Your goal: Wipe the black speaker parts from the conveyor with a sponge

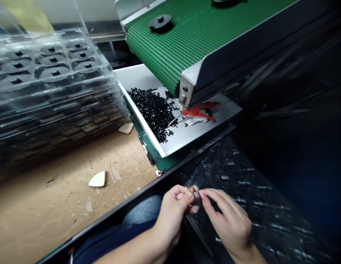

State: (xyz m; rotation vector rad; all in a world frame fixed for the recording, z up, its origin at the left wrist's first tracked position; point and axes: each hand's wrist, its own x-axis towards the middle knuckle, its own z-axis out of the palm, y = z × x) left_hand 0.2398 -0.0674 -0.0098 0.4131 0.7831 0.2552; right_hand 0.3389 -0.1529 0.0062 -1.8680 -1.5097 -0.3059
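Observation:
Above my lap, just off the table's front edge, my left hand [175, 203] is closed in a pinch on a small clear wrapper with red and white print [196, 190]. From the other side my right hand [228, 220] meets it, thumb and forefinger pressed together at the wrapper's edge. What is inside the wrapper, if anything, is too small to make out. A torn red-and-white scrap [158, 173] lies on the table edge close to my left hand.
A white tray [177, 145] holds many small black parts [155, 113] and red-handled pliers [199, 110]. Over it runs a green conveyor belt [186, 44] with round black parts. Stacked clear trays [55, 88] stand left. A pen [146, 149] and cream-coloured pieces [98, 179] lie nearby.

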